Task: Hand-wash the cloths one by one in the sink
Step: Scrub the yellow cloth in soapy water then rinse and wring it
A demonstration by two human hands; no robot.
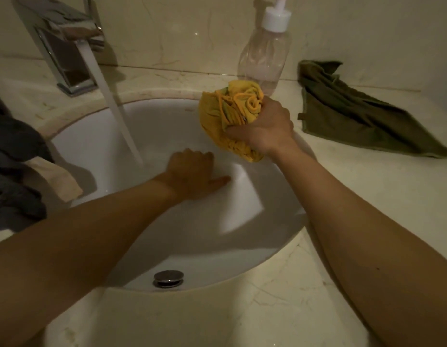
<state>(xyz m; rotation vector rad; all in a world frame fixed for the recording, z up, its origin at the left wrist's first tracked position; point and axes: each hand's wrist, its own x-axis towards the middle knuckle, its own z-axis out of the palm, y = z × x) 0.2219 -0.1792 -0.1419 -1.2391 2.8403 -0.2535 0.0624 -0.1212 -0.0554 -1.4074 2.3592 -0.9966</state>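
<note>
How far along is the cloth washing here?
Possibly done: one green cloth lies apart on the right counter, though wetness can't be judged. In hand: the right hand holds a bunched yellow cloth in its grip over the sink, tap running, left hand low inside it. Left: a pile of dark and beige cloths at the sink's left edge.

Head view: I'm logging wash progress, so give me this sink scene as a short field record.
tap: chrome tap running into the white oval sink
right hand: grips bunched yellow cloth over the sink
left hand: in the basin beside the stream, holding nothing visible
right counter: crumpled olive green cloth, clear plastic pump bottle
left counter: pile of dark cloths
</note>
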